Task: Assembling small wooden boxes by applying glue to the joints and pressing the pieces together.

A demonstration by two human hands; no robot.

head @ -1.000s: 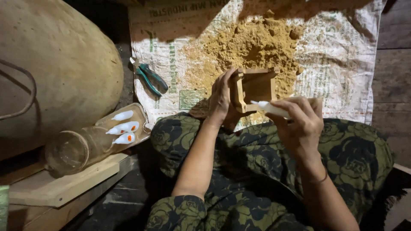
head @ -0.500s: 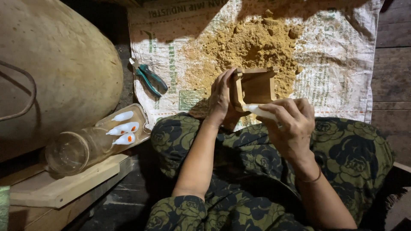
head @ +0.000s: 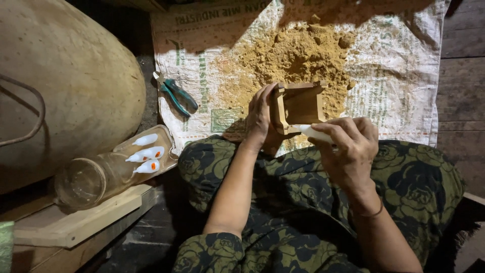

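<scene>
Head cam, looking down at a lap in dark green floral cloth. Left hand (head: 260,119) is clamped on the left wall of a small open wooden box (head: 298,106) – fingers up along the outside edge, box propped upright at the knees with its open face toward the camera. Right hand (head: 351,146) is closed round a small white glue tube (head: 312,133), nozzle pointing left.

Key relation: the tube's long axis runs approx. horizontal, right to left, and its tip sits at the box's lower front edge, touching or just shy – can't tell which. So the box lies just ahead and left of the right hand; the left hand is on it already, the right only reaches it via the tube.

Behind the box, a heap of tan sawdust (head: 298,60) spread on a white woven sack (head: 404,86). Green-handled pliers (head: 177,96) lie on the sack's left edge, well apart from both hands. Further left – a clear glass jar (head: 96,177) on its side on a wooden plank (head: 81,222), w/ three more white tubes (head: 146,153) with orange marks resting on a clear tray beside it. Big rounded tan bulk (head: 65,86) fills the upper left.
</scene>
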